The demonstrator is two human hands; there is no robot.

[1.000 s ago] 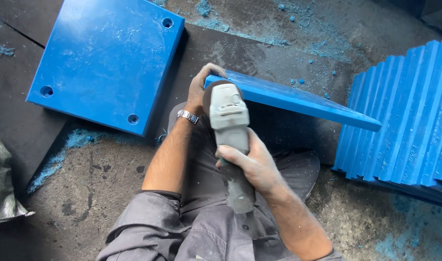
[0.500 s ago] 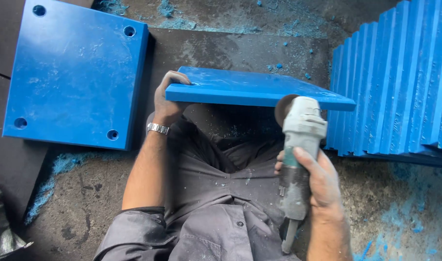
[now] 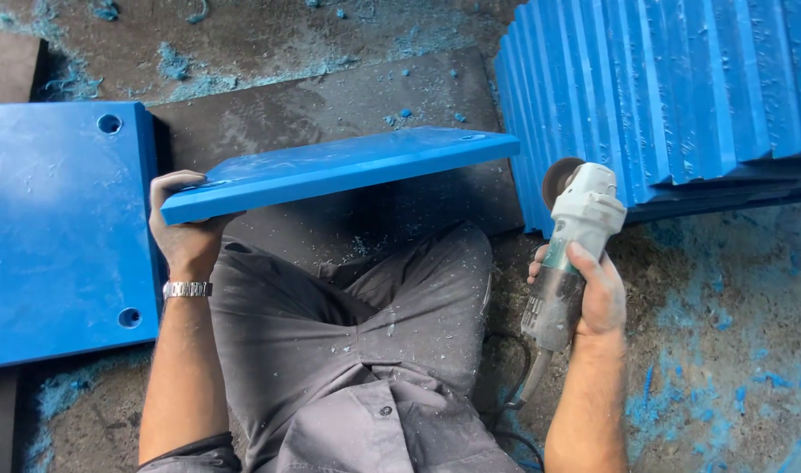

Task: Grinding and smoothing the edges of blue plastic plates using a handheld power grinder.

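Blue plate's near corner in left hand

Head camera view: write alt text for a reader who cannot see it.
A seated person's left hand grips the corner of a blue plastic panel held above the lap, while the right hand holds a grey angle grinder off to the side, clear of the panel. Another blue panel lies flat to the left, a stack of panels stands on the right, and blue shavings litter the floor.

From my seat: grinder disc half behind the stacked blue plates, flat plate cut off at the frame's left edge.
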